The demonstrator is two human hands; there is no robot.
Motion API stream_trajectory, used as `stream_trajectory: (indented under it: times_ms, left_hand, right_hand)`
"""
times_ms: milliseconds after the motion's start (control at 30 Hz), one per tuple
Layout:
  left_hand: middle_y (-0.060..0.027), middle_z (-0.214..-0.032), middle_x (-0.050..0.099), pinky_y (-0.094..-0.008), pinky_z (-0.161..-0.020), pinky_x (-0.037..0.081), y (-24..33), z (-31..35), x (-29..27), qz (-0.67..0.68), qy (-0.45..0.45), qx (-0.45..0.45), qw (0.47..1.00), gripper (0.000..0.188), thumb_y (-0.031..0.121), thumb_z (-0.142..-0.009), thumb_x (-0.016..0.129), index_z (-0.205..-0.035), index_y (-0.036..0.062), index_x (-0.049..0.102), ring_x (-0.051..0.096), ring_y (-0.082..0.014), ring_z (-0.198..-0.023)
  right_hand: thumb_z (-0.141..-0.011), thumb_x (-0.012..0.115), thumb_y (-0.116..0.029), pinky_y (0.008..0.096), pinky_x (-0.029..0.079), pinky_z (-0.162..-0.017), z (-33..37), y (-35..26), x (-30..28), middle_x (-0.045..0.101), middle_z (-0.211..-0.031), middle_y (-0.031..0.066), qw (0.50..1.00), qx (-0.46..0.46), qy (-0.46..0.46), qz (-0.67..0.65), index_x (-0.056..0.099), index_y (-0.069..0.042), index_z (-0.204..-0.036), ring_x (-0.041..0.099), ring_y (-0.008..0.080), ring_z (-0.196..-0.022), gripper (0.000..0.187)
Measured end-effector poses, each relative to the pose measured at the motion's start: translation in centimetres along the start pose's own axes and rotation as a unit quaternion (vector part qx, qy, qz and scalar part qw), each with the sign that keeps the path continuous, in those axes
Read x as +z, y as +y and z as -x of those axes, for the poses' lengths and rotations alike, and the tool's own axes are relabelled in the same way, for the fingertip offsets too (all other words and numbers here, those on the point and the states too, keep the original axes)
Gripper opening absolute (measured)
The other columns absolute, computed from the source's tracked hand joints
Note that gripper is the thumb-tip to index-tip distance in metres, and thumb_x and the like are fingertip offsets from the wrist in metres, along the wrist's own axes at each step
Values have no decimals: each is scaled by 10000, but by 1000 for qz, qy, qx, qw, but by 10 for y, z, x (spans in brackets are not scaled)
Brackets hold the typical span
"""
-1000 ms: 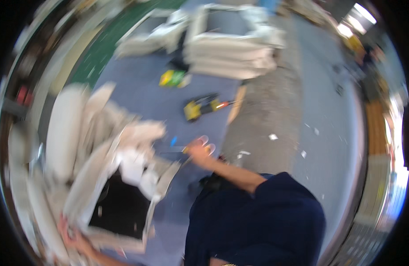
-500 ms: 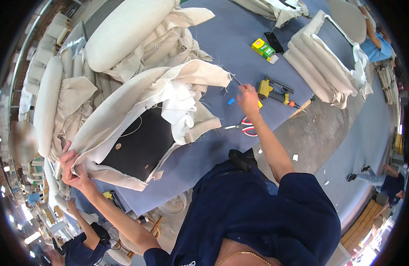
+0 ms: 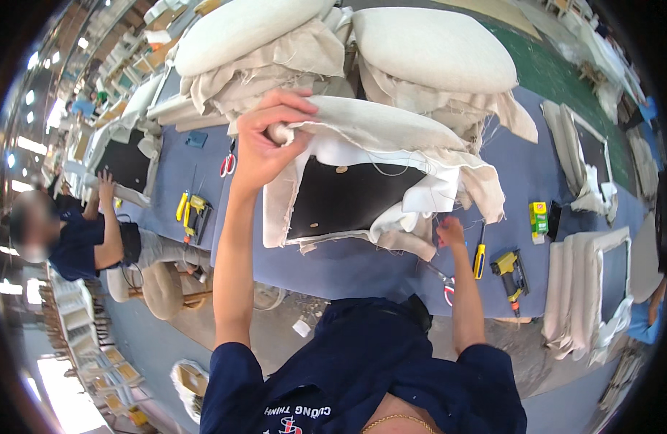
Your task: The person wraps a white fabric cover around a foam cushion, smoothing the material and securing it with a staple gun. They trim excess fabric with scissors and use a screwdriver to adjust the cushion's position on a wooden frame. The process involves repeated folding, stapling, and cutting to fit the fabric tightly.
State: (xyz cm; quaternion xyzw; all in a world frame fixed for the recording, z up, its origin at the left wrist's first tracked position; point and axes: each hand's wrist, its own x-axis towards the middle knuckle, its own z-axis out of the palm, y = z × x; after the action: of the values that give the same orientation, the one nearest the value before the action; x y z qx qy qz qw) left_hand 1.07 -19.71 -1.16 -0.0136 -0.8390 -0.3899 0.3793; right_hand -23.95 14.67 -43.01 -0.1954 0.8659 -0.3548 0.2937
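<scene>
A cream upholstered chair panel [image 3: 391,123] stands tilted on the blue table, its black backing [image 3: 348,195] facing me. White lining [image 3: 420,202] and loose, frayed fabric spill out at its right end. My left hand [image 3: 272,141] is closed around the panel's upper left corner. Close to the lower right fabric edge, my right hand [image 3: 451,231] has its fingers curled; what they hold, if anything, is hidden. Scissors with red and white handles [image 3: 449,289] lie just below it, partly behind my forearm. Right of it rests a screwdriver with a yellow handle [image 3: 479,262].
A yellow-and-black staple gun [image 3: 511,278] and a yellow-green box [image 3: 538,220] are at the right. Stacked cream panels [image 3: 435,50] fill the back, with more at the right [image 3: 576,289]. Another person [image 3: 95,231] works at the left, near a second staple gun [image 3: 196,217].
The view has swung leftward. My right hand has let go of the screwdriver, now lying on the table, and moved to the fabric edge. My left hand keeps its grip on the panel corner.
</scene>
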Motion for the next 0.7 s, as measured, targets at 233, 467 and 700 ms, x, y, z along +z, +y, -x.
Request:
stream_trajectory:
  times_ms: [233, 467, 700]
  left_hand:
    - [-115, -1067, 711, -411, -1054, 461, -10, -2, 12, 35, 3, 11, 999, 222, -127, -694, 677, -894, -36, 705, 626, -315, -1208]
    - [-127, -1073, 713, -425, -1072, 456, 13, -10, 19, 4, -8, 17, 1000, 235, -142, -677, 671, -885, -39, 699, 623, -317, -1220]
    - [-121, -1049, 712, -429, -1066, 461, 30, 3, 25, 7, 0, 23, 1000, 261, -122, -660, 683, -894, -28, 753, 631, -304, -1186]
  right_hand:
    - [-1016, 509, -62, 277, 486, -649, 159, -86, -65, 560, -772, 58, 954, -135, 151, -219, 604, -1, -1021, 584, 107, -740, 113]
    - [-1070, 465, -94, 330, 452, -703, 206, -291, -109, 584, -856, 100, 937, -296, 132, -129, 588, 7, -1120, 562, 189, -762, 166]
    - [-1047, 533, -126, 358, 475, -680, 212, -324, -90, 638, -874, 119, 930, -351, 71, -81, 606, 5, -1044, 598, 269, -737, 150]
